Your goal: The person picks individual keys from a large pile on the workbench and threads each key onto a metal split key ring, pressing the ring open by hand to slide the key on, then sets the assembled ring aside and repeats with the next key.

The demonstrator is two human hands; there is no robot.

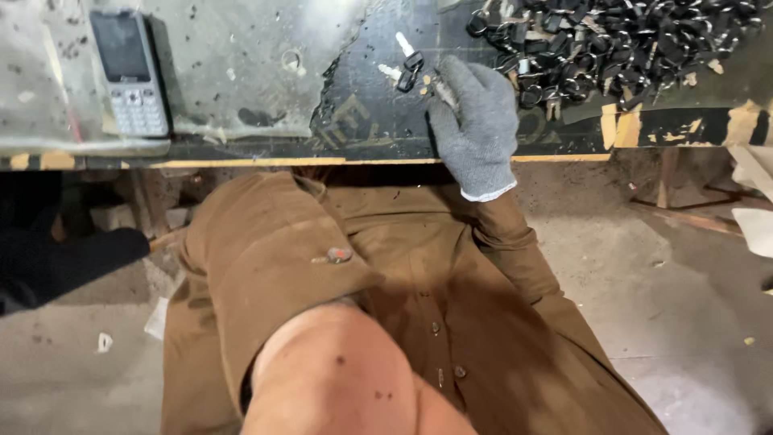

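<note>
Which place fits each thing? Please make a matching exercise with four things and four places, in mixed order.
Things:
1. grey knitted-glove right hand
2. silver push-button phone
3. heap of black key-like parts
4. small red-grey round button

Places:
A. top right of the bench
B. on the brown cloth sleeve
C. top left, on the bench
D. at the bench edge, fingers by a few loose black parts

Pairs: 1-D, 2-C, 3-A, 4-B

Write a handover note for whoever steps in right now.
Right hand, grey-gloved, lies on the bench, fingertips at a few loose keys with black heads; grip unclear.
Left hand: not clearly seen; a dark shape below the bench may be it.
Key pile at bench's right, phone at its left.
Done: a few keys lie apart. Left: the pile.
</note>
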